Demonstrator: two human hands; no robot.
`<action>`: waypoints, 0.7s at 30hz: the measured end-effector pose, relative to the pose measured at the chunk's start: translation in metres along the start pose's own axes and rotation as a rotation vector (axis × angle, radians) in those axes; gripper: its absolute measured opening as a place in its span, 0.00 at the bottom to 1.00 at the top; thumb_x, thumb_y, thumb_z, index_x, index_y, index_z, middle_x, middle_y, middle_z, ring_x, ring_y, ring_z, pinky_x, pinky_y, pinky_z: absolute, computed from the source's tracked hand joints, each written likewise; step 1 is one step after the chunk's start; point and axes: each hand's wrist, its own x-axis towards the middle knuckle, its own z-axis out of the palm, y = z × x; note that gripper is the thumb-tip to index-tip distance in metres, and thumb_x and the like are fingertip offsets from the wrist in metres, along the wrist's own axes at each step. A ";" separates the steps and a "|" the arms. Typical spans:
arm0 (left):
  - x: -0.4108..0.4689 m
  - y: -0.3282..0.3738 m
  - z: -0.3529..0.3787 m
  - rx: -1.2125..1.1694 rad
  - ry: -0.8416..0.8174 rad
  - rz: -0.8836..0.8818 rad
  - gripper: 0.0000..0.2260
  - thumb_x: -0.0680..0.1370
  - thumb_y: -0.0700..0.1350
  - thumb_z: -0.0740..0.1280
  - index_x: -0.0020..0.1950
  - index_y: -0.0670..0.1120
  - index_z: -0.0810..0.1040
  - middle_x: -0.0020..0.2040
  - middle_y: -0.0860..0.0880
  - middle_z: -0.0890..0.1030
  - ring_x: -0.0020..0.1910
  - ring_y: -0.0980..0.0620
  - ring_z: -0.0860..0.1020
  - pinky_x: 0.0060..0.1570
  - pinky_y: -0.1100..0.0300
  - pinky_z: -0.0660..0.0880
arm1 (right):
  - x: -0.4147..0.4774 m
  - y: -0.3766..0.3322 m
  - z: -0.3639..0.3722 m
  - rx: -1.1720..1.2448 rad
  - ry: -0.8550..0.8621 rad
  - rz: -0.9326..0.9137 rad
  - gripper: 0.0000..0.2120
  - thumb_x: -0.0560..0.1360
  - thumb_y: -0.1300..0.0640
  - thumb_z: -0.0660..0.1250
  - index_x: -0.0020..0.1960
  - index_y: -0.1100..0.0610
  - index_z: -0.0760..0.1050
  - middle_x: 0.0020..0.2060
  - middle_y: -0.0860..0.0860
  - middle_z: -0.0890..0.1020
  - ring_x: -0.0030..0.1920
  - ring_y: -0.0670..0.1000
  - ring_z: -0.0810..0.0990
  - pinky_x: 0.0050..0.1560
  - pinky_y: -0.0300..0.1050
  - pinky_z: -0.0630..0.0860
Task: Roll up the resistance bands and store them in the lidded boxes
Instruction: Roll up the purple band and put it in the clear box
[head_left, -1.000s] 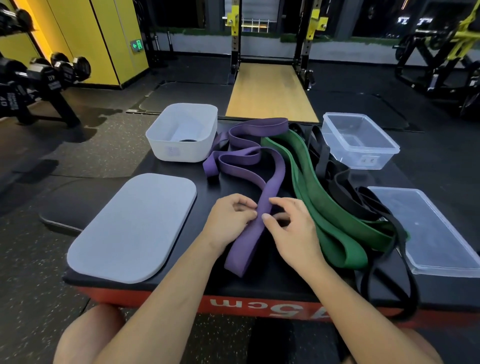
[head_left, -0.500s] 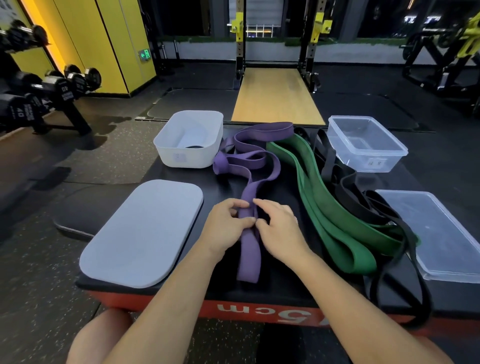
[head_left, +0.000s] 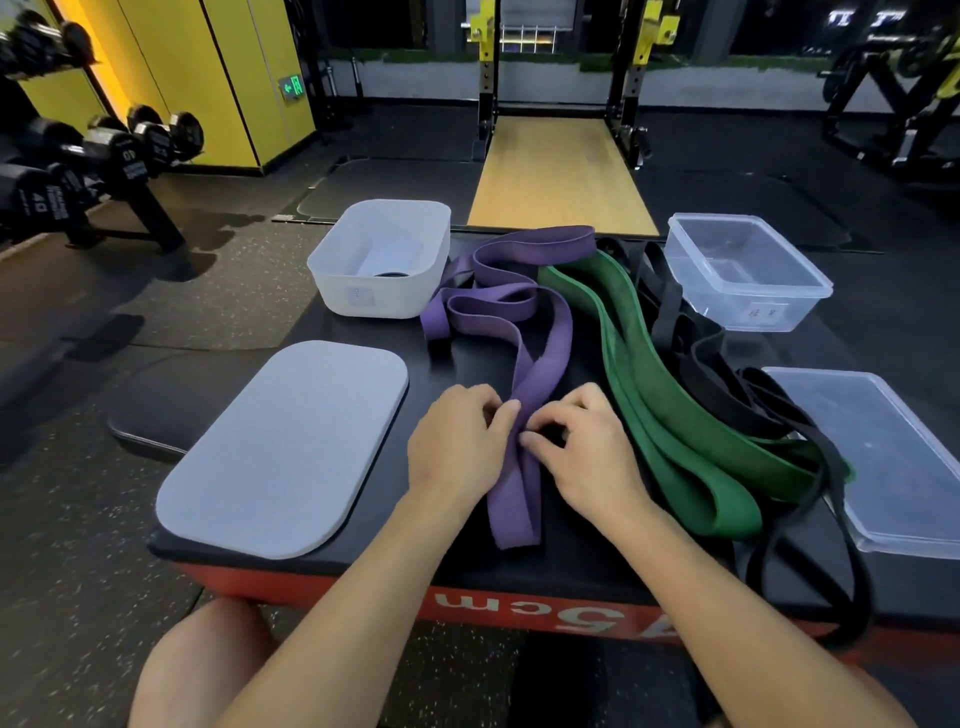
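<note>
Head view: green band (head_left: 670, 415) lies just beside purple band (head_left: 540, 364).

Two bare hands, my left hand (head_left: 457, 441) and right hand (head_left: 587, 452), each on a bare forearm that runs uncovered to the near edge: left forearm (head_left: 332, 629), right forearm (head_left: 737, 603). Near left, my bare left knee (head_left: 202, 660) shows, rounded, and a sliver of the right leg (head_left: 893, 701) at the near right corner. Clothing above the elbows or on the legs is out of frame.
</note>
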 end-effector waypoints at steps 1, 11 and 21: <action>0.000 -0.003 -0.001 -0.004 0.000 0.006 0.12 0.83 0.57 0.66 0.46 0.51 0.79 0.41 0.55 0.79 0.42 0.52 0.77 0.39 0.55 0.70 | 0.001 0.000 0.001 -0.010 -0.020 -0.023 0.04 0.74 0.54 0.78 0.47 0.49 0.85 0.45 0.43 0.76 0.44 0.46 0.77 0.50 0.48 0.77; 0.002 -0.001 0.004 -0.473 -0.051 -0.063 0.10 0.79 0.53 0.74 0.42 0.49 0.80 0.38 0.53 0.84 0.37 0.59 0.80 0.38 0.67 0.72 | -0.011 0.006 -0.013 0.566 -0.050 0.225 0.19 0.78 0.73 0.65 0.58 0.51 0.80 0.53 0.50 0.85 0.50 0.48 0.87 0.41 0.40 0.83; -0.007 0.000 0.012 -0.145 0.028 0.030 0.12 0.77 0.54 0.76 0.49 0.51 0.75 0.39 0.55 0.79 0.41 0.56 0.78 0.39 0.58 0.72 | -0.038 0.013 -0.021 0.083 -0.068 -0.248 0.11 0.77 0.59 0.72 0.58 0.52 0.86 0.57 0.42 0.83 0.60 0.40 0.79 0.66 0.37 0.72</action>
